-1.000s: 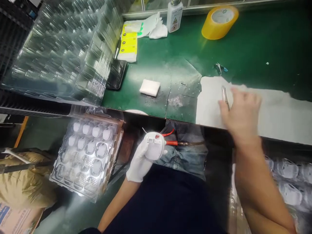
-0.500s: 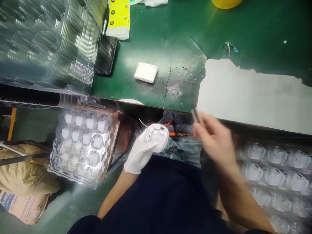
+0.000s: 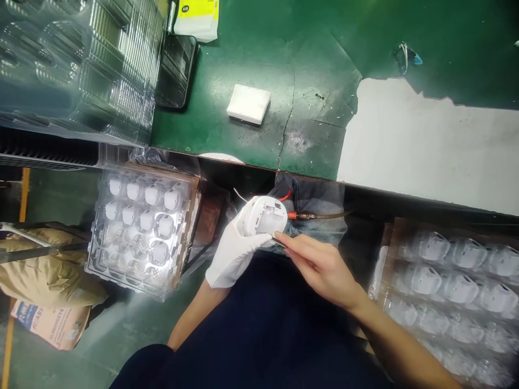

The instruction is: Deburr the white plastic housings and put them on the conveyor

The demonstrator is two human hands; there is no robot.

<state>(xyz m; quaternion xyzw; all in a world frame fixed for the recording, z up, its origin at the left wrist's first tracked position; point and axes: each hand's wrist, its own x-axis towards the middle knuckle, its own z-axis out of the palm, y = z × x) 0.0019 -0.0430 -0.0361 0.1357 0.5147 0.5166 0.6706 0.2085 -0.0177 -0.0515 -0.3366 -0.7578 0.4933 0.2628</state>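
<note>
A green-topped workbench (image 3: 324, 32) spans the upper view, with a tall stack of clear ribbed plastic trays (image 3: 117, 70) on its left end and, below that, a clear moulded tray (image 3: 133, 276) partly filled with small white rounded parts. Below the bench edge, over the person's lap, the left hand (image 3: 231, 254), in a white fabric glove, grasps a white rounded plastic housing (image 3: 270, 220), open recess upward. The bare right hand (image 3: 322, 265) pinches a slim dark tool (image 3: 279, 242), mostly covered by its fingers, at the housing's lower edge; whether its tip touches cannot be told. The step in hand looks like fine tool work on that edge, and it seems to call for a firm left grip and small, controlled right finger movements. Half a second ago the right hand and tool were well apart from the housing; now they are against or just beside it, while the glove's hold is much the same.
</note>
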